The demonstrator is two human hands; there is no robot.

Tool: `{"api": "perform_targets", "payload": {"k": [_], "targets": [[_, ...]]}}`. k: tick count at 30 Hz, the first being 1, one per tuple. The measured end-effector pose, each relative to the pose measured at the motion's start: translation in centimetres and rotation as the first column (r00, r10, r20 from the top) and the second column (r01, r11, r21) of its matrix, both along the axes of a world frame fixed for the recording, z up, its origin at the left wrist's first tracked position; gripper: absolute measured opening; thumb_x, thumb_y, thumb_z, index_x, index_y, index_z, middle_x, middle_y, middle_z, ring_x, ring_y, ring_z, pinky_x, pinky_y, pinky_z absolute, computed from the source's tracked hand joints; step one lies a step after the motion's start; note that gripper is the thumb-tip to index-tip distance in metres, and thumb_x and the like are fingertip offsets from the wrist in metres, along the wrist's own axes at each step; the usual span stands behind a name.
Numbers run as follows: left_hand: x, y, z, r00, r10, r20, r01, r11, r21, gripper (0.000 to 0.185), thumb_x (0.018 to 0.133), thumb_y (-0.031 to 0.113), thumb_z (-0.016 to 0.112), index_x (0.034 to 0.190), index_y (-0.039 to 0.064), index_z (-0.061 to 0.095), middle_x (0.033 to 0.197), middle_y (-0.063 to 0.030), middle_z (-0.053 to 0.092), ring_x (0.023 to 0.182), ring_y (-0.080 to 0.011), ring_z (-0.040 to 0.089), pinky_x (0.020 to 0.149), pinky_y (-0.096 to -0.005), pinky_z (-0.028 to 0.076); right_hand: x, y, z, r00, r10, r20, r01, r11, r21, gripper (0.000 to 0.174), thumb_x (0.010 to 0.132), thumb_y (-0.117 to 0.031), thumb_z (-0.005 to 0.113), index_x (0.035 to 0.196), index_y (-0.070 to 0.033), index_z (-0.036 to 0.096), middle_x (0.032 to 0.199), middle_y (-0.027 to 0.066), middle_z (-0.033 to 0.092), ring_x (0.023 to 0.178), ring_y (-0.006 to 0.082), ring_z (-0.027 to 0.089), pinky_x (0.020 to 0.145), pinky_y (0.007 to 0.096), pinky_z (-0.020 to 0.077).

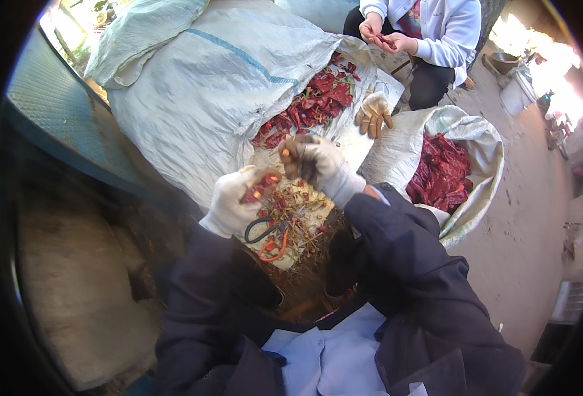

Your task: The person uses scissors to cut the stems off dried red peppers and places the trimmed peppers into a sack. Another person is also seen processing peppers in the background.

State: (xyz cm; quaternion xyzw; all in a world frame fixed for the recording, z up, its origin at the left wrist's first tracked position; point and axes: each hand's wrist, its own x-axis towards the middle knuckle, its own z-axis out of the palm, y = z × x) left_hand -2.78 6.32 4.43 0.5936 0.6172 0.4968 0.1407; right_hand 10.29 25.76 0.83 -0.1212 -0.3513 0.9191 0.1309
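Note:
My left hand [234,198], in a white work glove, is closed around several dried red chili peppers [262,188]. Close beside it, my right hand [316,163], gloved with dark-stained fingers, is blurred; a small orange-red bit shows at its fingertips, but its hold is unclear. Below the hands, scissors [270,237] with one black and one orange handle loop lie on plant stems and scraps [304,213]. Past my hands, dried red peppers [321,96] spill from the mouth of a large white woven sack [202,84].
An open white sack [494,163] of red peppers [440,173] stands at right. A stained glove [374,115] lies on the white sheet. Across from me a person [440,44] holds peppers in both hands. A wooden board [84,297] is at left, a bucket [518,94] at upper right.

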Motion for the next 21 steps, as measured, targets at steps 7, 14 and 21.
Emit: {"api": "perform_targets", "payload": {"k": [7, 14, 21], "targets": [[0.1, 0.0, 1.4, 0.840, 0.125, 0.528, -0.022, 0.980, -0.196, 0.028, 0.100, -0.001, 0.066, 0.128, 0.001, 0.067, 0.092, 0.0000, 0.067, 0.082, -0.0045, 0.062, 0.071, -0.0221, 0.054, 1.3, 3.7, -0.4, 0.778, -0.396, 0.487, -0.530, 0.001, 0.848, 0.026, 0.090, -0.023, 0.067, 0.107, -0.007, 0.078, 0.089, 0.0173, 0.077, 0.082, 0.0295, 0.076, 0.081, 0.0423, 0.0582], [-0.1, 0.2, 1.0, 0.815, 0.249, 0.524, -0.153, 0.964, -0.220, 0.028, 0.094, -0.006, 0.069, 0.121, 0.001, 0.070, 0.096, -0.0021, 0.072, 0.086, -0.0066, 0.066, 0.076, -0.0239, 0.056, 0.1, 4.4, -4.7, 0.673, -0.540, 0.505, -0.628, -0.057, 0.776, 0.028, 0.088, -0.030, 0.070, 0.101, -0.007, 0.078, 0.091, 0.0204, 0.076, 0.090, 0.0379, 0.075, 0.085, 0.0466, 0.0569], [-0.6, 0.2, -0.2, 0.888, 0.279, 0.366, -0.209, 0.953, -0.219, 0.025, 0.087, -0.002, 0.076, 0.112, -0.001, 0.073, 0.103, -0.0102, 0.078, 0.095, -0.0116, 0.072, 0.084, -0.0285, 0.056, -1.1, 3.3, -5.3, 0.704, -0.577, 0.415, -0.566, -0.102, 0.818, 0.023, 0.087, -0.023, 0.068, 0.098, -0.004, 0.076, 0.094, 0.0224, 0.075, 0.093, 0.0405, 0.073, 0.086, 0.0475, 0.0565]]}}
